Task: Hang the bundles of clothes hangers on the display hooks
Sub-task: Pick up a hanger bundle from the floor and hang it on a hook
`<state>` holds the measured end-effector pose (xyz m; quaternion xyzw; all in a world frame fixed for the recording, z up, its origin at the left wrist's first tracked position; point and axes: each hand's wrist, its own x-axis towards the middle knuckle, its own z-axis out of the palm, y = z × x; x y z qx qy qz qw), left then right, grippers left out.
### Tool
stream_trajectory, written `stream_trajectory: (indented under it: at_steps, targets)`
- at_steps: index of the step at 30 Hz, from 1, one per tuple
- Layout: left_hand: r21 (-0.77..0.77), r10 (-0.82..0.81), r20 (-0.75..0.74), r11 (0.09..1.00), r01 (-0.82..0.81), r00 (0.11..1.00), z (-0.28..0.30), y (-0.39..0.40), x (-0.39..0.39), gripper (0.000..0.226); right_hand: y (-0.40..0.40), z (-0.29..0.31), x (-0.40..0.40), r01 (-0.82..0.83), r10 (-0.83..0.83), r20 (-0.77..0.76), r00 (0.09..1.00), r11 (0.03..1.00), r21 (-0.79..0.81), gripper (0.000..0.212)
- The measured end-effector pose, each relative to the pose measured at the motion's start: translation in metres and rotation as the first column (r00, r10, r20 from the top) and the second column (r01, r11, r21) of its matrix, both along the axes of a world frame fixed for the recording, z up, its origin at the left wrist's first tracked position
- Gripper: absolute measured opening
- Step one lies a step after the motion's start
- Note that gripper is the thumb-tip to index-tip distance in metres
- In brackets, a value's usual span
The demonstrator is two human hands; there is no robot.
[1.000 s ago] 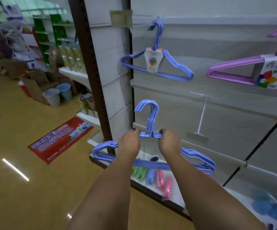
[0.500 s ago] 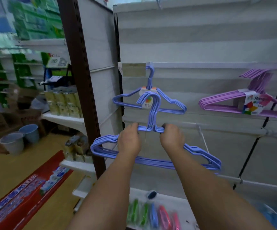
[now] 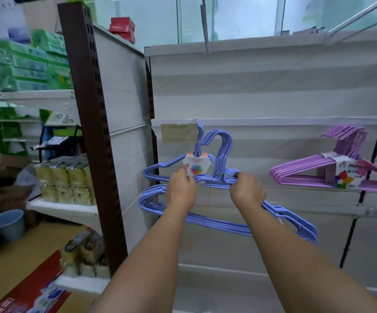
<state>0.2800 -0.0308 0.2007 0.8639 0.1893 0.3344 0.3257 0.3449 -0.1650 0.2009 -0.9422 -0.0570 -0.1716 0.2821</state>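
I hold a bundle of blue clothes hangers (image 3: 226,224) in front of the white display wall. My left hand (image 3: 179,188) grips its left shoulder and my right hand (image 3: 247,190) grips its right shoulder. The bundle's hook tops (image 3: 220,137) reach up beside the hook of a second blue bundle (image 3: 158,170) with a paper label, which hangs on the wall behind a beige price tag (image 3: 179,132). The display hook itself is hidden by that tag. A purple bundle (image 3: 314,170) with a coloured label hangs further right.
A brown slotted upright post (image 3: 92,123) stands just left of the hangers. Shelves at left carry green packs (image 3: 27,62) and yellow packets (image 3: 63,179). Two buckets (image 3: 7,224) sit on the floor at lower left. A black wall strip (image 3: 363,190) runs down at right.
Both hands have raised the blue bundle up the wall and a little right. Its hooks now reach the level of the hanging bundle's hook. My view has tilted upward.
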Motion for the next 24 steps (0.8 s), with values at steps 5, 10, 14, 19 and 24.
stream_trajectory:
  at_steps: [5, 10, 14, 19, 24]
  targets:
    - [-0.109, 0.028, 0.058, 0.994, -0.021, 0.998, 0.022, 0.012, 0.023, 0.052, 0.013, 0.010, 0.018, 0.015, -0.016, 0.015, 1.000, 0.999, 0.046, 0.028]
    - [-0.151, 0.066, 0.026, 0.987, -0.061, 0.997, 0.044, 0.017, 0.041, 0.028, 0.031, 0.022, 0.032, 0.020, -0.021, 0.010, 1.000, 0.996, 0.086, 0.027]
    - [-0.046, 0.058, 0.003, 0.997, -0.058, 0.998, 0.052, 0.019, 0.050, 0.028, 0.048, 0.027, 0.039, 0.023, -0.025, 0.017, 1.000, 0.994, 0.103, 0.027]
    - [0.006, 0.047, 0.112, 0.999, -0.048, 0.993, 0.043, 0.026, 0.056, 0.026, 0.068, 0.016, 0.044, -0.008, 0.007, 0.011, 1.000, 0.997, 0.083, 0.026]
    - [-0.023, 0.026, 0.182, 0.999, -0.022, 0.983, 0.037, 0.037, 0.060, 0.025, 0.089, -0.003, 0.050, -0.043, 0.045, -0.015, 0.999, 0.993, 0.111, 0.016]
